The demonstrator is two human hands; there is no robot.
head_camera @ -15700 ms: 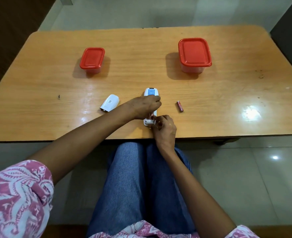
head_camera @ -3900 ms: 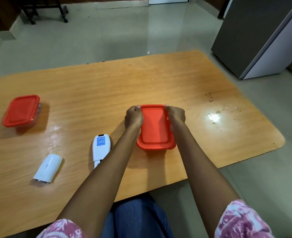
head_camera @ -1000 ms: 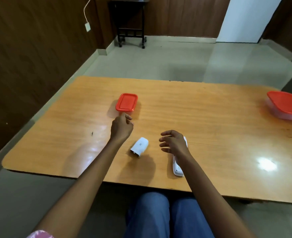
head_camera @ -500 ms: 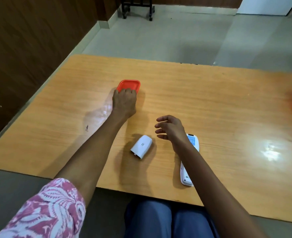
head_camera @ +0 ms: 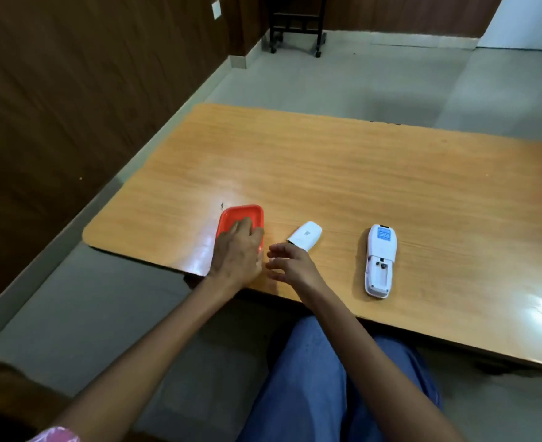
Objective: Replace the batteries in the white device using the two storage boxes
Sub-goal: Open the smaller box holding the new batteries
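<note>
The small storage box with a red lid sits near the table's front left corner. My left hand lies over its near half and grips it. My right hand hovers just to the right of the box, fingers apart and empty. The white device lies face down to the right, its battery bay uncovered and empty-looking. Its white cover lies between the box and the device. The larger box is out of view.
The wooden table has its front edge just under my hands and its left corner close to the box. A dark wood wall runs along the left. A black stand is on the floor far behind.
My left hand has pulled the small red-lidded box from mid-table toward the front edge. My right hand has moved left, away from the device and toward the box.
</note>
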